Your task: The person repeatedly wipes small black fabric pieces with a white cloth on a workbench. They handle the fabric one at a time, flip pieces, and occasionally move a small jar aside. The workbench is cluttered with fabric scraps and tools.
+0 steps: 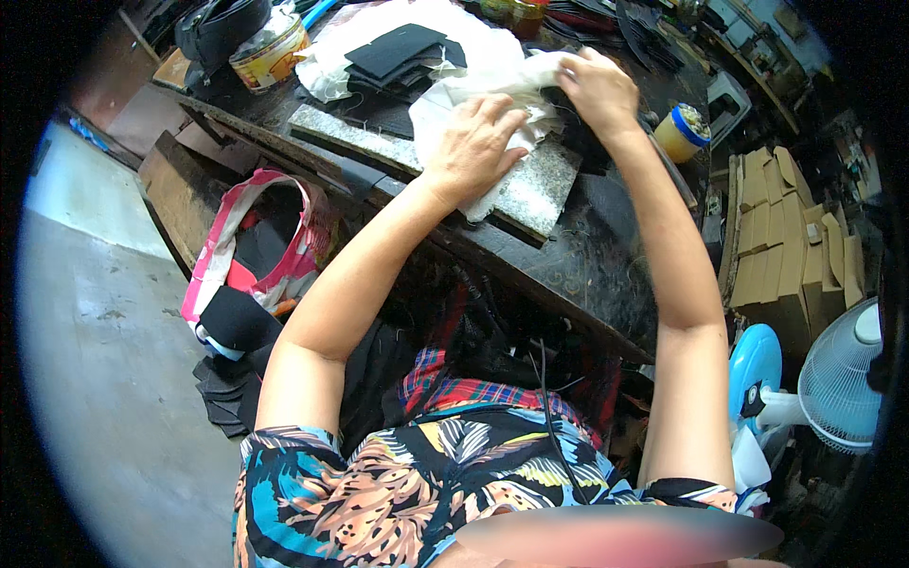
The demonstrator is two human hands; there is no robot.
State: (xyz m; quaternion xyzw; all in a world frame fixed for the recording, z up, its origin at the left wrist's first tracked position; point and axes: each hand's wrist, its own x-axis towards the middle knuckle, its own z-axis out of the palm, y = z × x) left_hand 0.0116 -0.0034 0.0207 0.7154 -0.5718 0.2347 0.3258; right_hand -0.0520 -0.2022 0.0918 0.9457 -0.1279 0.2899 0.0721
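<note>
A white cloth [437, 112] lies over a speckled grey stone slab [549, 185] on the dark workbench. My left hand [473, 150] rests flat on the cloth with its fingers spread, pressing it against the slab. Farther right, my right hand [602, 92] pinches a raised, bunched end of this cloth between curled fingers. Just beyond the left hand sits a stack of flat black pieces [398, 59], with more white cloth around and beneath it. What lies under the cloth at my left palm is hidden.
A printed tub [270, 59] stands at the bench's far left, and a yellow jar with a blue rim [682, 133] at its right edge. A pink-and-white bag [308, 204] is below left. Cardboard boxes [781, 237] and a fan [841, 379] stand right.
</note>
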